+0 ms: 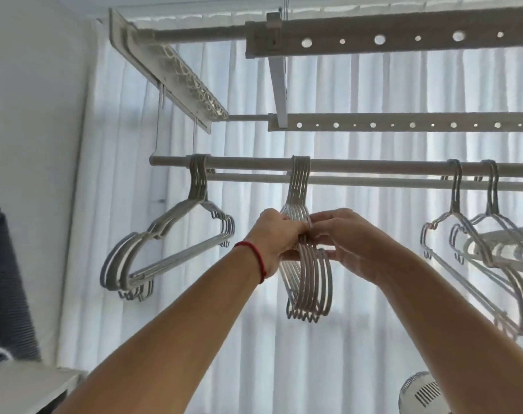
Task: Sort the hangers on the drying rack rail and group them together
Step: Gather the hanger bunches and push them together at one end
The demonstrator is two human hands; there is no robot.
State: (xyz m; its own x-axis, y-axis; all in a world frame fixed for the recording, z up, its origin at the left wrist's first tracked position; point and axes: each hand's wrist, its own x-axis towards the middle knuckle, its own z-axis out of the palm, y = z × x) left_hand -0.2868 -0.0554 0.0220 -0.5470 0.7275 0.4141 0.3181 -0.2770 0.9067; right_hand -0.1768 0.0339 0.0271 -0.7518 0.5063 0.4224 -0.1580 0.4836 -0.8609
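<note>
A round white rail (254, 162) of the ceiling drying rack runs across the view. Several grey-white hangers hang from it as a tight middle bundle (311, 282), seen edge-on. My left hand (272, 234), with a red string on the wrist, grips this bundle at shoulder height from the left. My right hand (341, 234) pinches the same bundle from the right. A second bundle of several hangers (164, 252) hangs near the rail's left end. Looser hangers (475, 243) hang apart on the right.
Perforated rack bars (403, 125) and a side frame (176, 76) sit above the rail. White curtains fill the background. A dark panel (6, 279) and a white ledge (24, 383) are at lower left; a fan (421, 392) is at lower right.
</note>
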